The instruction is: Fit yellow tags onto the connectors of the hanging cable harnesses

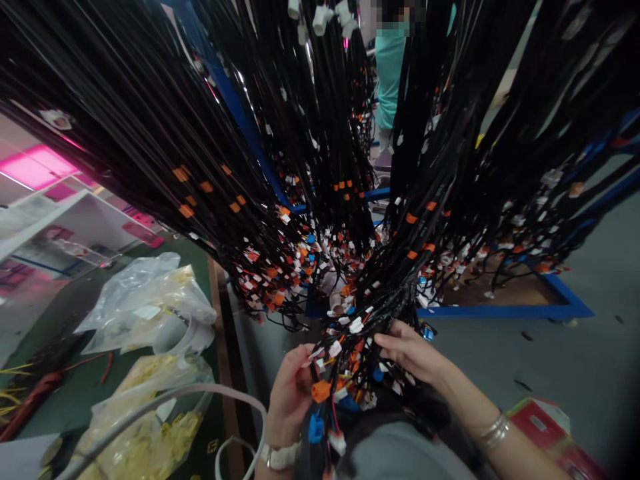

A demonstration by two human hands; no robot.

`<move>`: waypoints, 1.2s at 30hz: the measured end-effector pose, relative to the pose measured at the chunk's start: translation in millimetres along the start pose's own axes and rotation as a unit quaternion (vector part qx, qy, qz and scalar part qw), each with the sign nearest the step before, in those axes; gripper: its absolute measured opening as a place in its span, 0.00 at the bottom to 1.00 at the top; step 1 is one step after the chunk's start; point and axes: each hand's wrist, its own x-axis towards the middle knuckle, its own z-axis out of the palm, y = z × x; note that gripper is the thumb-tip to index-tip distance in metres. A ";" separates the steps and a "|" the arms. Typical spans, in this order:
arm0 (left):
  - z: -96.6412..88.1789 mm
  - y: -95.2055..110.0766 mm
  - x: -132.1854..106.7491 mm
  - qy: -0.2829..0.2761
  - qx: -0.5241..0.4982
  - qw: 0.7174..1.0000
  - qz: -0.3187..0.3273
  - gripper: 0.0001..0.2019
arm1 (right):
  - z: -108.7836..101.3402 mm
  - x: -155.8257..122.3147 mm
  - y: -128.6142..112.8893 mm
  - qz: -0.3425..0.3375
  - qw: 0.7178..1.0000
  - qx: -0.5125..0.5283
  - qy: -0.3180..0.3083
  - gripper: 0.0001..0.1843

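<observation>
Wire bundle: black cables (397,293) are gathered at the centre, directly before the person, with their loose connector ends spread between the two hands.
Left hand: a thin lead at the bundle's left edge seems to be pinched between thumb and finger of the left hand (290,390).
Right hand: the bundle's right side is met by the fingers of the right hand (413,350); whether they are clamped on it cannot be told.
Loose ends: an orange connector (321,391), a blue connector (316,428) and a white connector (337,441) are seen near the left hand.
Sorting touch: tangles are best eased out one lead at a time, with the bundle steadied by the right hand.
Grip point: plug housings, rather than thin wires, should be held where any pull is needed, so that terminals are not strained.
Neighbours: other hanging cables (225,153) crowd close by; snagging seems likely unless leads are drawn out slowly.
Left-side surface: plastic bags (150,300) are laid on the green surface (85,387).
</observation>
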 end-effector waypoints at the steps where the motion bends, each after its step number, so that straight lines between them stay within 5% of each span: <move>1: -1.4 4.2 0.3 0.009 -0.007 1.000 0.001 0.15 | 2.5 2.0 -0.1 -0.004 1.000 -0.012 -0.002 0.20; 13: -6.1 14.9 16.5 0.022 0.039 0.999 -0.005 0.18 | 16.4 22.8 7.0 -0.061 0.992 -0.097 0.059 0.21; 21: -16.5 9.0 27.6 0.004 0.074 0.997 0.010 0.17 | 15.5 24.2 13.2 -0.032 0.983 -0.154 0.090 0.11; 26: -17.8 4.5 25.2 0.054 0.088 0.995 0.001 0.18 | 17.0 21.2 19.6 0.001 0.991 -0.113 0.072 0.06; 32: -13.6 13.1 21.4 0.051 0.199 0.975 0.082 0.16 | 28.3 15.6 16.6 0.056 0.993 -0.065 0.082 0.06; 36: -6.5 22.5 11.5 0.091 0.171 0.965 0.179 0.14 | 28.5 13.8 17.1 0.090 0.991 -0.044 0.084 0.04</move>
